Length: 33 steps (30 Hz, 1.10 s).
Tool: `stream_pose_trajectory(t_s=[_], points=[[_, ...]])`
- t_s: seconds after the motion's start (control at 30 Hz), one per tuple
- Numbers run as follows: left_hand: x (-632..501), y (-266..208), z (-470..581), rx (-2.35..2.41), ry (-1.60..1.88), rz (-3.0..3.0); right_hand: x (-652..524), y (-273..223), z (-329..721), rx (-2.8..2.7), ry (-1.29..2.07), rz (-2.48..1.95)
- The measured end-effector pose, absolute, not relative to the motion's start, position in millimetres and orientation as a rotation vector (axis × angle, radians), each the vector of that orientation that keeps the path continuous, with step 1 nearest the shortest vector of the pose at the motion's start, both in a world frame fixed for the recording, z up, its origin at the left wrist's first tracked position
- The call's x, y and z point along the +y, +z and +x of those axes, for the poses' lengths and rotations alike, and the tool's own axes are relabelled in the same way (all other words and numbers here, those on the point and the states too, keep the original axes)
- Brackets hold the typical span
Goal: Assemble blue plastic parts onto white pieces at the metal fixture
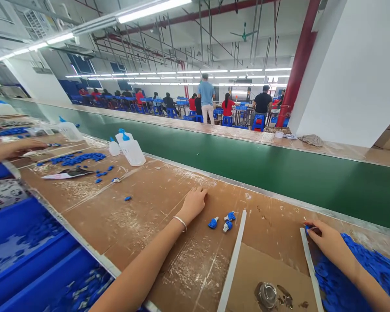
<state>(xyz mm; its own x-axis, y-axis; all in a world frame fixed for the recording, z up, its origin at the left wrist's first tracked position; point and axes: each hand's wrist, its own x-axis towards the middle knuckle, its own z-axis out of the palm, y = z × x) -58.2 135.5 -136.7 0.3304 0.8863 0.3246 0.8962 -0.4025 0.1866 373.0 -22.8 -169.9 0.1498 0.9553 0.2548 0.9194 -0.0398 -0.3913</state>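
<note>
The right hand point(326, 240) has its fingers nearly closed, pinching a small blue piece point(307, 229) beside a big blue pile point(364, 271). The left hand point(193, 203) is on the desk point(149, 182), fingers bent; I can't tell if they hold anything. Three blue-and-white pieces point(227, 226) lie near it.
</note>
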Motion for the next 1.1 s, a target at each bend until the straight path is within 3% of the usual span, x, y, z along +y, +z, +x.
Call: stream_pose_trajectory(t_s=[0.2,0.43,0.67,0.8,0.97,1.1], points=[[128,-130,-53,-1.728,-0.564,-2.533,-32,-178,369,-1.834,-0.021,-1.908],[108,-104,-47,-1.469,-0.602,-2.977,-28,-202,397,-2.021,-0.277,-1.745],[101,-88,-66,-1.202,0.024,-3.676,-36,-212,414,-2.305,-0.541,-1.593],[101,-96,-59,-1.316,0.202,-3.545,-41,-218,419,-2.337,-0.664,-1.629],[103,-102,-51,-1.465,0.093,-3.330,-41,-212,418,-2.364,-0.745,-1.614],[104,-102,-49,-1.604,-0.018,-3.091,-44,-186,393,-2.252,-0.540,-1.563]])
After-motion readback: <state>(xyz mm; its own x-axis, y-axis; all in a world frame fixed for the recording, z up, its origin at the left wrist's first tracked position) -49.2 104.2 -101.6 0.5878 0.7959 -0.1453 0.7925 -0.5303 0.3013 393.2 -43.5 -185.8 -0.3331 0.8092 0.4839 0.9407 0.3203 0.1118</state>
